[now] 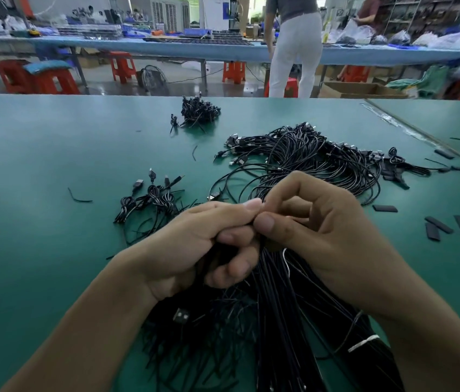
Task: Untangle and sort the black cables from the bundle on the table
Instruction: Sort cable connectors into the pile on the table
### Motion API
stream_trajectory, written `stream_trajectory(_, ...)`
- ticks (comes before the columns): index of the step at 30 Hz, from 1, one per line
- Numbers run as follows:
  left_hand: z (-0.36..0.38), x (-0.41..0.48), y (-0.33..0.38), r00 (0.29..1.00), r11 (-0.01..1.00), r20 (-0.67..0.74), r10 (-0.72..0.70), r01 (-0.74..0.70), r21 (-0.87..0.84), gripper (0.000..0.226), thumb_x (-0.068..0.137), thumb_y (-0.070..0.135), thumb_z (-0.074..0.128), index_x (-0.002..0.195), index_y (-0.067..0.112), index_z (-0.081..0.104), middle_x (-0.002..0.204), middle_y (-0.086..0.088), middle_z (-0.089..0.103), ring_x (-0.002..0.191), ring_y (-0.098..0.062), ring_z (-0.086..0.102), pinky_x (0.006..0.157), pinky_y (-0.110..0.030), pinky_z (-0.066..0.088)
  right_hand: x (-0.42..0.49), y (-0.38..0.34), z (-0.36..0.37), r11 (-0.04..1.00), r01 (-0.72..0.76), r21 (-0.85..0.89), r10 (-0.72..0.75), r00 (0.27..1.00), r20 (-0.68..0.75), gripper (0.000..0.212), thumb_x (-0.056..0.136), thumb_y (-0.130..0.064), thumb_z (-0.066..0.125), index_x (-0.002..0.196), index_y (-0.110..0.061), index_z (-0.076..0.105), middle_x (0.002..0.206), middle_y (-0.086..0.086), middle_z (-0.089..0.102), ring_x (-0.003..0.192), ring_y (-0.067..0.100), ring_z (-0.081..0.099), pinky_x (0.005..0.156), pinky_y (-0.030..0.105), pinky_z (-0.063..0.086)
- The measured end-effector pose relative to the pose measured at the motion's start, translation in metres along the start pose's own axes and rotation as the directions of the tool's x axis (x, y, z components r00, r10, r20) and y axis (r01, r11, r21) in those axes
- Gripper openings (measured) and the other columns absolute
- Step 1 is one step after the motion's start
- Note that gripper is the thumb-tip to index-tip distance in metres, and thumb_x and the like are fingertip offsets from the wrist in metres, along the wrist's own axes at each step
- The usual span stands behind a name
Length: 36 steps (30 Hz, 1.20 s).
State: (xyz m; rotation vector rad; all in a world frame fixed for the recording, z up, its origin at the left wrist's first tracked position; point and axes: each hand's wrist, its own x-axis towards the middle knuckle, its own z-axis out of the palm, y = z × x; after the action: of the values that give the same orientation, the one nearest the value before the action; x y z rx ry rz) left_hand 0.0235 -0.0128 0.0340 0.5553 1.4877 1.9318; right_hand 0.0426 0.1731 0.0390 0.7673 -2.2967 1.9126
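A thick bundle of black cables hangs from my hands toward the near table edge, tied with a white band lower right. My left hand grips the bundle's top with curled fingers. My right hand pinches cable strands between thumb and fingers right beside the left fingertips. A large loose heap of black cables with USB plugs lies beyond my hands. A few coiled cables lie to the left. A small tangled pile sits at the far middle.
The green table carries stray cable offcuts and short black sleeve pieces at the right. A seam and table edge run diagonally at the far right. A person in white trousers stands beyond, by a long blue bench with red stools.
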Motion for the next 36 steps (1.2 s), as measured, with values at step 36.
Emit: stream_trajectory(36,0.007,0.025,-0.035,0.931,0.700,-0.258,0.258,0.004,0.715,0.050,0.095,0.051,0.048,0.058,0.016,0.047,0.046,0.006,0.039,0.040,-0.010,0.032,0.043,-0.026,0.026,0.004,0.012,0.012,0.967,-0.032,-0.252,-0.084,0.897,-0.435,0.013,0.083,-0.017,0.079,0.077,-0.025,0.072,0.073,-0.011,0.074,0.068,0.007,0.071,0.063,0.025,0.057)
